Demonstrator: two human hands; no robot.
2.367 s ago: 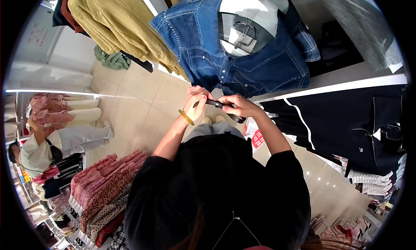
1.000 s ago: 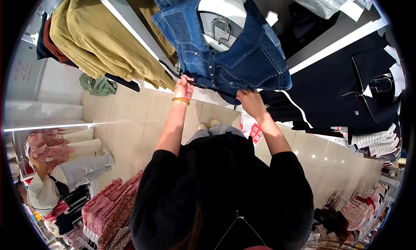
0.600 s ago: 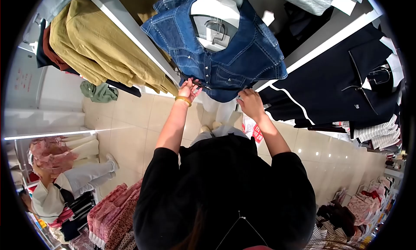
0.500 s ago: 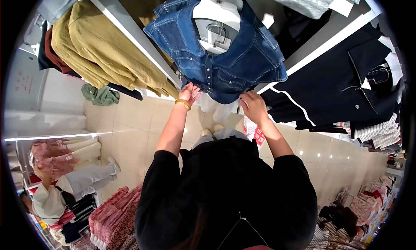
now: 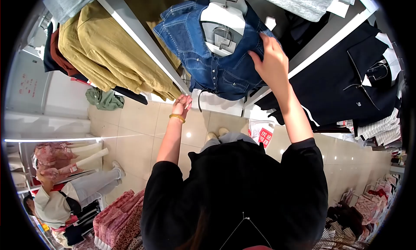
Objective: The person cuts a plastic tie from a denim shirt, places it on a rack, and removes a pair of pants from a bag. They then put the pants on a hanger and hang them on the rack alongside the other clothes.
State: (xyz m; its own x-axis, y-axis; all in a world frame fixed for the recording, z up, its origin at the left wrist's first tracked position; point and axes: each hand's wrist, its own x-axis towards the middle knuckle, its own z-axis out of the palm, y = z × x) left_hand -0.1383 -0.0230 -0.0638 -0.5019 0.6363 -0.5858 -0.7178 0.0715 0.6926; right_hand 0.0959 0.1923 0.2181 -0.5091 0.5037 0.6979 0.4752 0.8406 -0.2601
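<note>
A blue denim shirt (image 5: pixel 216 72) with snap buttons and pale stitching hangs on a white hanger (image 5: pixel 224 16) in front of me. My right hand (image 5: pixel 274 61) lies over the shirt's shoulder and sleeve on the right side, thumb spread away from the fingers. It touches the denim, and part of the sleeve is hidden behind it. Below and left of the shirt's hem, my left hand (image 5: pixel 182 105) hangs apart from the cloth. Its fingers are loosely bent with nothing visible in them. A thin dark strap (image 5: pixel 199 100) dangles beside the hem. A yellowish bangle (image 5: pixel 177 117) circles my left wrist.
Mustard garments (image 5: pixel 108 46) hang left, beyond a white panel (image 5: pixel 143 44). A navy zip top (image 5: pixel 342 89) hangs right. A green cloth (image 5: pixel 104 99) lies low at left. A person (image 5: pixel 69 198) stands by racks at lower left. A white bag with red print (image 5: pixel 262 135) is near my feet.
My right hand has moved from the hem up to the shirt's shoulder. My left hand has come away from the hem, down and left. The hem now sits apart from both hands.
</note>
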